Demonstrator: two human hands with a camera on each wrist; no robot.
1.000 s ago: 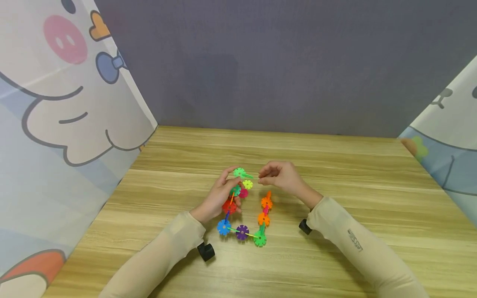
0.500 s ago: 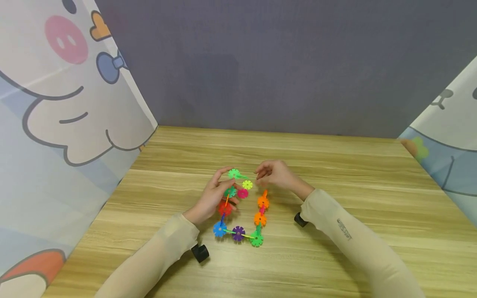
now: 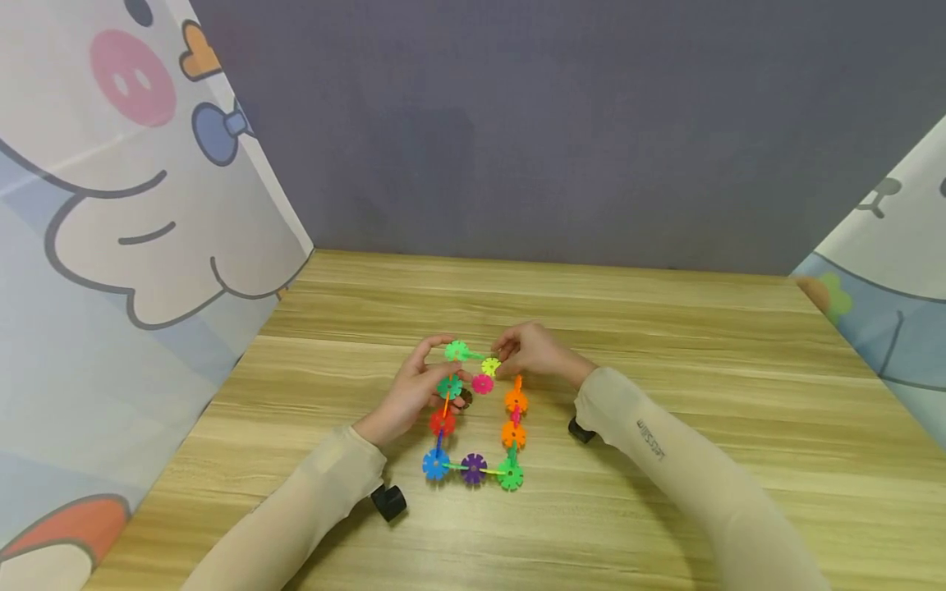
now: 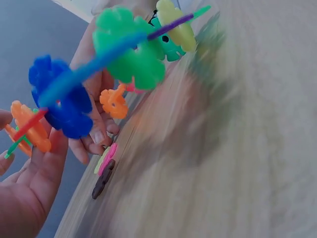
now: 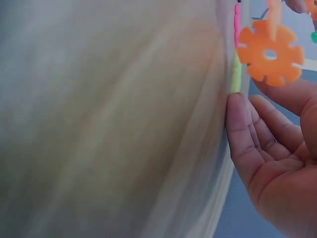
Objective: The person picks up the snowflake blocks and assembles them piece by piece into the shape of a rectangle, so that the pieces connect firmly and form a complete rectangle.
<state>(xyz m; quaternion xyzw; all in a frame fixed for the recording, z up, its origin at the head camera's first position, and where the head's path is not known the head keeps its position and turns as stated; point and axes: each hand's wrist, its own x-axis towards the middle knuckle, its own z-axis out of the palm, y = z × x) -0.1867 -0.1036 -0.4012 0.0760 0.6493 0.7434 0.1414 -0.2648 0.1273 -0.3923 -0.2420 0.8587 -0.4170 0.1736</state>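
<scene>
A chain of notched plastic discs, joined edge to edge in many colours, runs round three sides of a rough square. The left hand (image 3: 410,390) grips its upper left part, near a light green disc (image 3: 457,350) and a teal disc (image 3: 449,387). Its near side carries a blue disc, a purple disc (image 3: 474,469) and a green disc. Orange discs (image 3: 513,435) form the right side. Inside lie a loose yellow disc (image 3: 491,366), a pink disc (image 3: 483,384) and a dark brown disc (image 4: 102,179) on the table. Fingertips of the right hand (image 3: 539,351) touch the yellow disc's edge.
The wooden table (image 3: 665,328) spreads out around both arms. A dark grey panel (image 3: 562,139) stands behind it, with cartoon-printed sheets (image 3: 192,222) at the sides. A black wrist camera (image 3: 389,502) sits under the left forearm; another (image 3: 581,430) is at the right.
The right hand has moved left and down to the yellow disc. The left hand has shifted slightly left with the chain, and the dark brown disc now shows beside its fingers.
</scene>
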